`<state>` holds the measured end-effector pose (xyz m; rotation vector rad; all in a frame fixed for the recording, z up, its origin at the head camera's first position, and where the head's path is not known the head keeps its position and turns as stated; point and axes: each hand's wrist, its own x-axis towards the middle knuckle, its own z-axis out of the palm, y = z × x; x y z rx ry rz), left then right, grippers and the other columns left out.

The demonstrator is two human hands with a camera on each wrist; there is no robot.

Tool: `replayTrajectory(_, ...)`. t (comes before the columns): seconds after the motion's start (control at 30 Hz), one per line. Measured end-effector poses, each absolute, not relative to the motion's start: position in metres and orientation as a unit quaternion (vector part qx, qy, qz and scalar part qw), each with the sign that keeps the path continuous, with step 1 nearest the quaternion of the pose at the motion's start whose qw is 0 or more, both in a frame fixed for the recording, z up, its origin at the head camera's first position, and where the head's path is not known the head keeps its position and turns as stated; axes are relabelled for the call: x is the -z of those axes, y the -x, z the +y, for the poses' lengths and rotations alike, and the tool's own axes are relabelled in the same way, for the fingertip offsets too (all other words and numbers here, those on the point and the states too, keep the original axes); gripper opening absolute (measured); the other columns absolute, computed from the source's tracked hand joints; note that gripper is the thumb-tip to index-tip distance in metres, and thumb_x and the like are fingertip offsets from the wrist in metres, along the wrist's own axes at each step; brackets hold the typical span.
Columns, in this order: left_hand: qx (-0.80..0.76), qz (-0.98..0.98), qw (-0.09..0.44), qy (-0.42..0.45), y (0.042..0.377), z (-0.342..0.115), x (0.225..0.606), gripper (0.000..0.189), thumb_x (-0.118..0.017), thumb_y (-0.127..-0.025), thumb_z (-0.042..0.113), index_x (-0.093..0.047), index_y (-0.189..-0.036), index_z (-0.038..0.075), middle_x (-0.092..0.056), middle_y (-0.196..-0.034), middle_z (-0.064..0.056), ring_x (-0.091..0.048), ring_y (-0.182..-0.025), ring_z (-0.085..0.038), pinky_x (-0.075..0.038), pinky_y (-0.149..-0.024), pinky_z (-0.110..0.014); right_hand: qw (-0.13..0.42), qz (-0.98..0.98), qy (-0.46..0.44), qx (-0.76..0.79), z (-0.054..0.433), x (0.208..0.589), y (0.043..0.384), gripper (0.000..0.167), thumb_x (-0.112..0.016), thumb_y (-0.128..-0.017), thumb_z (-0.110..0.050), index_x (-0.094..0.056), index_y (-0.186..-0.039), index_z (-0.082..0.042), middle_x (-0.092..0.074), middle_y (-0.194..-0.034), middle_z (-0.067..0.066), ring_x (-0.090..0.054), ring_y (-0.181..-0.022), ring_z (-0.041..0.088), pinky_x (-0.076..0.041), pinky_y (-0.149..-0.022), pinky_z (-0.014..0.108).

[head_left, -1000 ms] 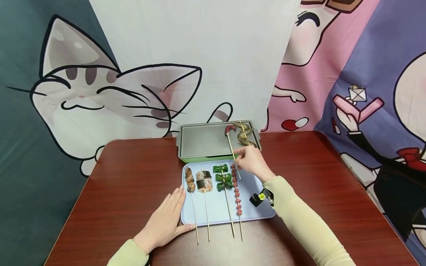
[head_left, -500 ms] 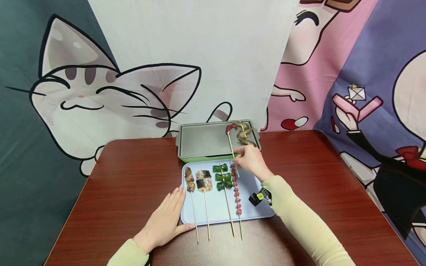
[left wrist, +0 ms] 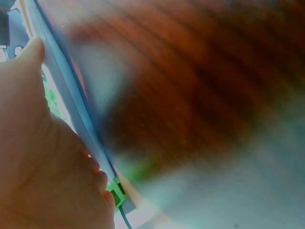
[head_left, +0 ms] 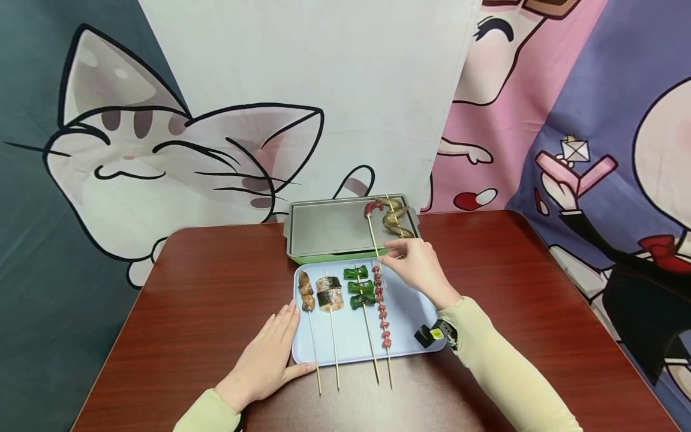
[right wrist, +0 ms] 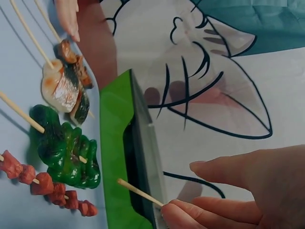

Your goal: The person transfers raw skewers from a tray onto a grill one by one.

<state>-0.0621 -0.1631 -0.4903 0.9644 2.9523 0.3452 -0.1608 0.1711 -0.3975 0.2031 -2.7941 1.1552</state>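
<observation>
In the head view, my right hand [head_left: 418, 267] is at the griddle's near edge beside a skewer with a curled red piece [head_left: 371, 207]. Its stick lies over the griddle's [head_left: 326, 231] front rim. The right wrist view shows the forefinger [right wrist: 217, 169] spread away from the bare stick [right wrist: 138, 192], whose end appears at the lower fingertips; their contact is partly hidden. My left hand [head_left: 267, 354] lies with straight fingers along the left edge of the light-blue tray [head_left: 351, 354], thumb on its front corner. A skewer with grey-brown curled pieces [head_left: 396, 219] lies on the griddle's right side.
On the tray lie a brown-meat skewer [head_left: 306, 292], a fish-like skewer [head_left: 330, 293], a green-pepper skewer [head_left: 360, 288] and a small red-piece skewer [head_left: 381, 306], their sticks overhanging the front edge. A printed cloth [head_left: 216, 162] hangs behind the brown table [head_left: 216, 270].
My right fingers, earlier pinching the red piece's stick, have spread, and the wrist has shifted right. The skewer's near end has lowered slightly leftward. My left hand has stayed put.
</observation>
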Motion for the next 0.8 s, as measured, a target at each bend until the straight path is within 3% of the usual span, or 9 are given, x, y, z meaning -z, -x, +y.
replayTrajectory(0.4,-0.120,0.944,0.003,-0.307,0.060,-0.164,0.489,0.101,-0.057,-0.095,0.066,-0.030,-0.154,-0.012,-0.023,-0.162,-0.027,-0.023,-0.150,-0.038,-0.024,-0.119,-0.052,0.048,-0.907,-0.076,-0.411,0.181,0.381,0.129,0.033,-0.082,-0.088,-0.026,-0.078,-0.116,-0.008,-0.077,-0.093,0.002,-0.073,-0.081,0.016,-0.060,-0.069,0.037)
replayTrajectory(0.8,-0.108,0.943,-0.011,-0.315,0.060,-0.164,0.491,0.101,-0.059,-0.094,0.065,-0.031,-0.153,-0.013,-0.024,-0.162,-0.028,-0.025,-0.149,-0.039,-0.025,-0.119,-0.051,0.009,-0.903,-0.075,-0.423,0.198,0.392,0.097,0.034,-0.083,-0.087,-0.027,-0.078,-0.114,-0.007,-0.075,-0.086,-0.004,-0.071,-0.078,0.009,-0.058,-0.069,0.031)
